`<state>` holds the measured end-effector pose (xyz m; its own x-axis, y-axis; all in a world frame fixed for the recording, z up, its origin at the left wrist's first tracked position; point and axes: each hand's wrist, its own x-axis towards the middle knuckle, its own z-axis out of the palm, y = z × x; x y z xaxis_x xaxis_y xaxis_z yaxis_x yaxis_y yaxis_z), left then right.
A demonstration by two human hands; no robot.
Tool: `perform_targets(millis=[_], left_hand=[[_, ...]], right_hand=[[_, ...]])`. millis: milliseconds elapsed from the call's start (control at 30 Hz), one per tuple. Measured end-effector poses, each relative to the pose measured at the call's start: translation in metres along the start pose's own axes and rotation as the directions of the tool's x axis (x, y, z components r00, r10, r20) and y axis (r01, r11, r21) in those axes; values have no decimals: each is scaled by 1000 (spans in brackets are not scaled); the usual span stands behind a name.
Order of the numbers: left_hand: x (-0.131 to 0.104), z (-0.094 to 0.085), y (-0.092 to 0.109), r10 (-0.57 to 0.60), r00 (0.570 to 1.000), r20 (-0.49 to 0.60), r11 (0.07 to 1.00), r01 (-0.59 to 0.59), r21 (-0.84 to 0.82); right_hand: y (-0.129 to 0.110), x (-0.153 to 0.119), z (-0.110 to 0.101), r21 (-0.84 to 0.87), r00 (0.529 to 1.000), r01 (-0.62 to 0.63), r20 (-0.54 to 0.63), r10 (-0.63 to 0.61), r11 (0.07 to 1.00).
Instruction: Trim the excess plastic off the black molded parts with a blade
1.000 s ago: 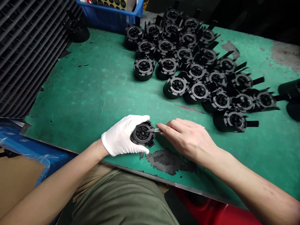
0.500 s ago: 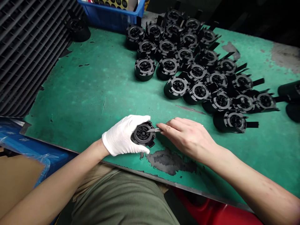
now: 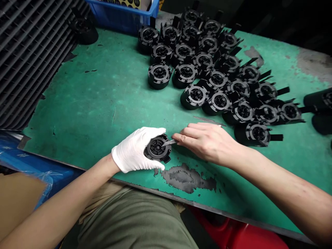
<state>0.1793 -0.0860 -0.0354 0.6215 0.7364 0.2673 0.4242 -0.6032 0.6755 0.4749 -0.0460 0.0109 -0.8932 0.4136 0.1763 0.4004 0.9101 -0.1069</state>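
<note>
My left hand (image 3: 138,150), in a white glove, is wrapped round the left side of a round black plastic part (image 3: 157,148) close to the table's front edge. The part's ribbed face with a small square centre points up. My right hand (image 3: 204,141), without a glove, pinches a thin metal tool (image 3: 169,142), perhaps tweezers or a blade. The tool slants from the right over the part, its tip near the centre of the face. Whether the tip touches the part cannot be made out.
Several black cylindrical housings (image 3: 195,95) stand in rows on the green table (image 3: 85,103) at the back and right. A blue bin (image 3: 121,17) is at the back, black ribbed trays (image 3: 33,52) at the left, and one lone housing (image 3: 86,31) beside them. A red object (image 3: 246,235) is below the front edge.
My right hand has moved slightly up, and the tool now slants more steeply over the part. My left hand still holds the part. The whole view has shifted a little.
</note>
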Motion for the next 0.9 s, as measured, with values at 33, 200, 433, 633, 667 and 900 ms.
perform_targets(millis=[33,200,433,633,667,900], left_hand=[[0,0,0,2,1000,-1,1000,-2,1],[-1,1,-1,-8,1000,6,1000,8,-2],[0,0,0,-8,1000,17,1000,8,-5],[0,0,0,-8,1000,6,1000,8,-9],[0,0,0,-4,1000,3,1000,4,-12],[1,-2,1,-24,999,26,999,25,-23]], right_hand=[[2,1,-1,-10,1000,22,9,-22,1000],[9,5,-9,-72,991,129,34,-127,989],[14,8,-11,-127,982,187,49,-182,974],[19,9,-12,-104,977,207,67,-200,973],[18,7,-12,-98,979,198,60,-193,975],[-24,-14,-2,21,985,-164,-55,165,986]])
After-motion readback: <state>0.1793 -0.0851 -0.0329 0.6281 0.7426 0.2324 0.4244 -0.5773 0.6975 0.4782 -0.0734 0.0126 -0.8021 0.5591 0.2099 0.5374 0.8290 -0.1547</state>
